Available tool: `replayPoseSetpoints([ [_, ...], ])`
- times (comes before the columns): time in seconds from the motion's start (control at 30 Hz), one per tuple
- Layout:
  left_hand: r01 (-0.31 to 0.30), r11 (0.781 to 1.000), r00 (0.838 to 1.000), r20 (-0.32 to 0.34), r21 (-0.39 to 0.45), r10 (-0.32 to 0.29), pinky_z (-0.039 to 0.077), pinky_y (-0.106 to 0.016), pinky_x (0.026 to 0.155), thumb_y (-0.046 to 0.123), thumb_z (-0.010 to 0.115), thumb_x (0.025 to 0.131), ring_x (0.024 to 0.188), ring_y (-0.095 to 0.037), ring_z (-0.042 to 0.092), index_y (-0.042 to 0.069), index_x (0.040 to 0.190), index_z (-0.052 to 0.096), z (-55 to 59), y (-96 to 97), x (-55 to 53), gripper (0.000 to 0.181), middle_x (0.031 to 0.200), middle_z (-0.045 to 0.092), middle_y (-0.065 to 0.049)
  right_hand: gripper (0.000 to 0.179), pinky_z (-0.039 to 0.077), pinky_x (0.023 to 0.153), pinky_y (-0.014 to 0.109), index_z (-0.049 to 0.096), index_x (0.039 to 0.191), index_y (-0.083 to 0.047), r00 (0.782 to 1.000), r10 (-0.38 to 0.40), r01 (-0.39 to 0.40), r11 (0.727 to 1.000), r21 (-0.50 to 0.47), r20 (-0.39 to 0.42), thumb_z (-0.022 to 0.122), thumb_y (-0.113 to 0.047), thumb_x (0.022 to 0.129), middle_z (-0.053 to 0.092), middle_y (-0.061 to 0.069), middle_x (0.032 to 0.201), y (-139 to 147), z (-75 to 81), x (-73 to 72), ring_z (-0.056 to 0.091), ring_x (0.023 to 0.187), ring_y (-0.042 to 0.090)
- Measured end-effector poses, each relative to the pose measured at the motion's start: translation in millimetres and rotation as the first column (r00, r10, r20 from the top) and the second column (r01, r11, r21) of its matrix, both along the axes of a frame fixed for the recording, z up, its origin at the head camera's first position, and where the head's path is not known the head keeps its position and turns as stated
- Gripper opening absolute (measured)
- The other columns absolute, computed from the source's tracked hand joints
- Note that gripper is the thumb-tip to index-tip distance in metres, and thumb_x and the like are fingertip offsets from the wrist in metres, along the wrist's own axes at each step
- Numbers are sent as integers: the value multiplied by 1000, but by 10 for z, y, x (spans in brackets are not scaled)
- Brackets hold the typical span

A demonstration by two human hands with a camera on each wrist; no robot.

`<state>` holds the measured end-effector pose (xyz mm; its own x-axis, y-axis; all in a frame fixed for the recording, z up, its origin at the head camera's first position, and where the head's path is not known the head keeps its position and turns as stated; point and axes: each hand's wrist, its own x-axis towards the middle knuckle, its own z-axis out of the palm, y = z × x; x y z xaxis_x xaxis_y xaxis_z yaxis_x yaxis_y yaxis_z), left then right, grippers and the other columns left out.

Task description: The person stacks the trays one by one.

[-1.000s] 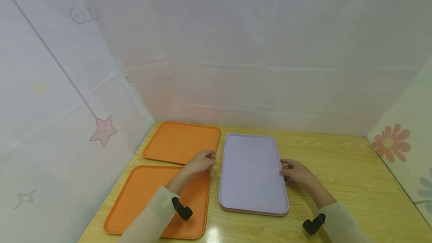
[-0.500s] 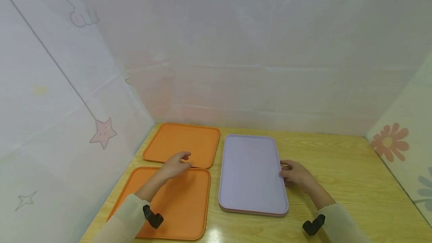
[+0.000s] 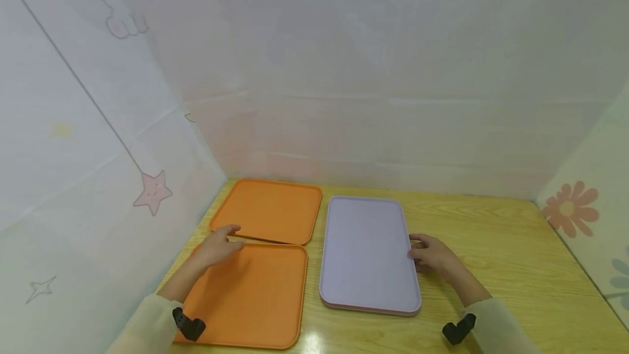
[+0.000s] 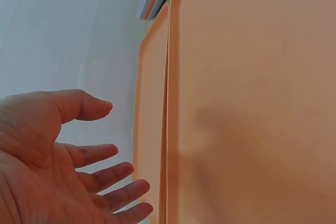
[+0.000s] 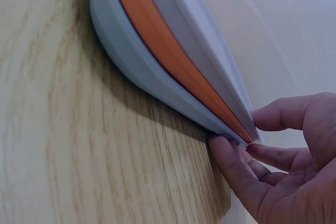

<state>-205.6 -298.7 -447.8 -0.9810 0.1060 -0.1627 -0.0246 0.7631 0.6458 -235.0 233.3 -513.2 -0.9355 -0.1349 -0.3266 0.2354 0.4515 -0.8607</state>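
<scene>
Fingers of the left hand hang loosely apart, the grip holding nothing, above the far left corner of the near orange tray. Past it lies the far orange tray. To their right, a tray stack, lavender on top, orange and grey-blue below, rests on the tabletop; the right hand pinches its right edge.

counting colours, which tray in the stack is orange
The middle tray, sandwiched between the purple top tray and the bluish-grey bottom tray; it alone there shows an orange edge.
</scene>
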Motion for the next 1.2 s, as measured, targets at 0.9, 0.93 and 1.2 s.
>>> replayPoseSetpoints([
  [0.9,-134,951,989,19,-280,145,42,-66,98,27,65,93,118,-64,44,-21,138,38,-306,-830,33,71,129,44,-49,64,60,80,39,38,149,7,1000,2,-1,998,-68,20,67,-4,93,58,24,122,22,-64,-24,66,97,24],
  [0.93,-138,949,989,19,-284,150,42,-66,98,27,65,93,118,-64,44,-22,138,39,-319,-842,34,71,129,44,-49,64,61,80,39,38,149,7,1000,5,-3,998,-68,20,67,-4,93,58,24,122,24,-65,-26,66,96,24],
  [1.2,-160,939,983,36,-304,179,42,-66,97,25,62,91,116,-65,45,-23,138,37,-425,-932,50,71,128,44,-49,67,60,80,37,37,150,8,999,30,-29,997,-73,14,68,-6,92,58,22,121,29,-77,-31,65,96,22],
])
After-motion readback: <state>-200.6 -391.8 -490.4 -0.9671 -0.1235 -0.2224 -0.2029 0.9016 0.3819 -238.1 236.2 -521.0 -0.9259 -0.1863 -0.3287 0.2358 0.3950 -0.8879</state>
